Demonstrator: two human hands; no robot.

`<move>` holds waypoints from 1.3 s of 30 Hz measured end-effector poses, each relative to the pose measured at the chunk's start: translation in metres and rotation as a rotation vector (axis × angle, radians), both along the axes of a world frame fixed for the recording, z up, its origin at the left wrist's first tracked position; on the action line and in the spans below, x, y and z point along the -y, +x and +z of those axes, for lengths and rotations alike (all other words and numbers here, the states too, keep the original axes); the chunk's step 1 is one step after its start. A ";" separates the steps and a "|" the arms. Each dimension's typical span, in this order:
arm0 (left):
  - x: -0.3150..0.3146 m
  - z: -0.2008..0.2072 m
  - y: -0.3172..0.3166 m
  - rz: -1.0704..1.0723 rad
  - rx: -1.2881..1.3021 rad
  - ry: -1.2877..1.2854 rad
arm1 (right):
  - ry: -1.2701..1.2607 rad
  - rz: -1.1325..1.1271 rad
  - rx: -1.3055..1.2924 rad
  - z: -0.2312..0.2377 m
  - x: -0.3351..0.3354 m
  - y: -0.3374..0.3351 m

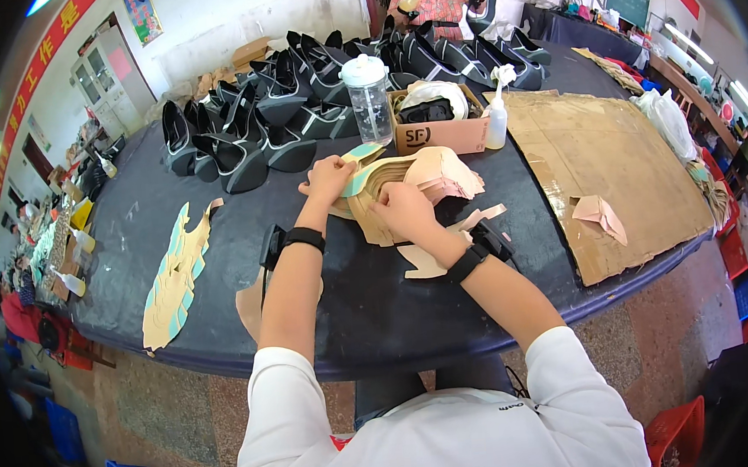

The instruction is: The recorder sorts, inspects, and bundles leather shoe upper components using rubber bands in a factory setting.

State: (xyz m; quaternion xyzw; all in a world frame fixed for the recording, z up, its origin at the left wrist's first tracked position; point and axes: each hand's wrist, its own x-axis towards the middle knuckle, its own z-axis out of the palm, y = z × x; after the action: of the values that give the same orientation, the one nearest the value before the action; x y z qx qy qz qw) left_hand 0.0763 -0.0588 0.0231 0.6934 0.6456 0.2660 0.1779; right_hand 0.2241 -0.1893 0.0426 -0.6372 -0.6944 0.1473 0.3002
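In front of me lies a curved stack of thin beige cut shoe pieces (376, 178) with teal patches, its layered edges showing. My left hand (329, 179) grips the left side of this stack, fingers bent over it. My right hand (409, 212) is closed at the stack's near right edge, fingertips pressed on the layers. A pile of pale pink cut pieces (441, 173) adjoins the stack on the right. Loose beige strips (424, 260) lie beneath my right wrist, and another beige piece (251, 305) is partly hidden under my left forearm.
Many black wedge shoes (286, 88) crowd the table's far side. Nearby stand a clear lidded jug (370, 104), a pink cardboard box (441, 137) and a squeeze bottle (496, 121). Teal-marked beige pieces (178, 278) lie left; flattened cardboard (612, 165) lies right. A person (440, 3) works opposite.
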 end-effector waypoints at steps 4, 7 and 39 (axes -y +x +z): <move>-0.001 0.002 0.010 0.168 -0.087 -0.005 | 0.025 -0.032 0.182 -0.003 0.005 0.009; 0.015 0.016 0.000 0.075 -0.122 -0.025 | 0.075 -0.073 0.234 -0.005 0.015 0.003; 0.289 0.006 0.031 -0.479 -0.579 0.230 | 0.314 0.133 0.358 -0.010 0.147 0.079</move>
State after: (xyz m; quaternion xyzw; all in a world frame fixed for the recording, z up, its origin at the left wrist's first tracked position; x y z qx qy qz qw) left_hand 0.1072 -0.3482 0.0289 0.8862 0.4550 0.0809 -0.0332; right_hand 0.3031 -0.3364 0.0326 -0.5516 -0.7913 -0.0585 0.2574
